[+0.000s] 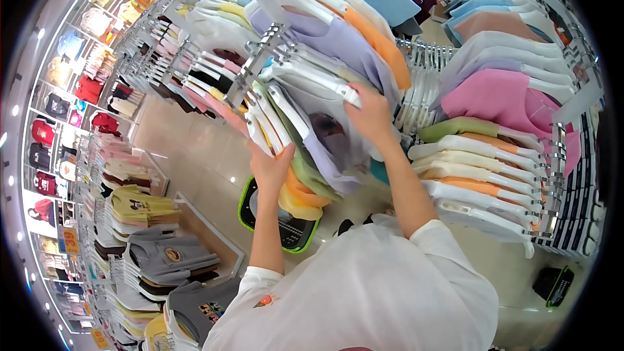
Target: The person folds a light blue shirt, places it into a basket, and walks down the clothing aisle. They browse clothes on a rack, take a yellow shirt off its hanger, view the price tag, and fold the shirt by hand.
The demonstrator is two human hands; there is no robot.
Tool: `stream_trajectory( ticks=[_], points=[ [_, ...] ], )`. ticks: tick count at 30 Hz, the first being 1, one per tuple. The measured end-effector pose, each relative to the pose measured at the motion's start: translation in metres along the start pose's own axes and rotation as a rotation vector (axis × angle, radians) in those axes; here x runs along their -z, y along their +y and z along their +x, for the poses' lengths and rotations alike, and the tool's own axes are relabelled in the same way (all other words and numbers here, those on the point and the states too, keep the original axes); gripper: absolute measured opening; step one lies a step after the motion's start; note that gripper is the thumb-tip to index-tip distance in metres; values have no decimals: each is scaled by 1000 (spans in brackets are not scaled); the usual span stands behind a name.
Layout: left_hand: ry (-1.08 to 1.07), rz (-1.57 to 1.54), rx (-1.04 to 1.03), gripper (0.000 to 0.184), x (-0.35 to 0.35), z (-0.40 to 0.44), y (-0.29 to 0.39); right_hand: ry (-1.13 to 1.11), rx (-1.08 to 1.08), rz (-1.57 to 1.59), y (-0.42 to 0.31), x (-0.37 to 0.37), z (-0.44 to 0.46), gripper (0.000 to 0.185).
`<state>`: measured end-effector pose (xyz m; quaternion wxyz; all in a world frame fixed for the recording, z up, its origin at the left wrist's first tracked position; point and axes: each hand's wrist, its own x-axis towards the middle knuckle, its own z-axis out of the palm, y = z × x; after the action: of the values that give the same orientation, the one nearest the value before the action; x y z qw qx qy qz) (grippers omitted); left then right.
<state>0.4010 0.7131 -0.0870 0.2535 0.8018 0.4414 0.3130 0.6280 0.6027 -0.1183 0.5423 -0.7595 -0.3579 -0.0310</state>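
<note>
My right hand (370, 115) is closed on the end of a white hanger (328, 79). A light grey T-shirt (312, 101) with a dark print hangs beside it. My left hand (266, 164) grips the front white hangers (265, 122) on the same rail, its thumb on the near side and its fingers partly hidden. Below that hand hangs an orange-yellow shirt (300, 196). Between my hands are a green shirt (292, 120) and a lavender shirt (325, 159). The hanger hooks sit on a metal rail arm (257, 58).
On the right, another rack carries white hangers and a pink shirt (491, 97). A black basket with a green rim (292, 237) stands on the floor below my left arm. At the left are racks with a grey shirt (172, 253) and lit wall shelves (62, 114).
</note>
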Motion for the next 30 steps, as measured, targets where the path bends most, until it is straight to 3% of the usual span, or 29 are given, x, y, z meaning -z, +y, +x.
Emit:
stream_trajectory(
  ticks=[6, 9, 12, 15, 18, 21, 24, 30],
  points=[
    [-60, -108, 84, 82, 5, -1, 12, -127, 55, -67, -8, 18, 7, 39],
    [-23, -171, -23, 78, 3, 1, 9, -40, 172, -133, -45, 35, 0, 35],
    [-99, -186, 43, 70, 5, 3, 9, -22, 180, -166, -73, 64, -4, 33],
    [-76, -238, -101, 55, -8, 10, -16, 55, 172, -127, -92, 94, -18, 32],
    [-96, -363, 80, 39, -15, 12, -33, 64, 163, -128, -91, 121, -47, 32],
    [-154, -675, 275, 30, 3, 9, -17, 1, 2, -127, -82, 143, -87, 30],
    [-127, -737, 278, 27, 14, 13, -16, -113, -202, -164, -89, 172, -123, 27],
    [52, -960, 337, 18, 48, 12, -33, -279, -256, -347, -87, 208, -183, 28]
  ],
)
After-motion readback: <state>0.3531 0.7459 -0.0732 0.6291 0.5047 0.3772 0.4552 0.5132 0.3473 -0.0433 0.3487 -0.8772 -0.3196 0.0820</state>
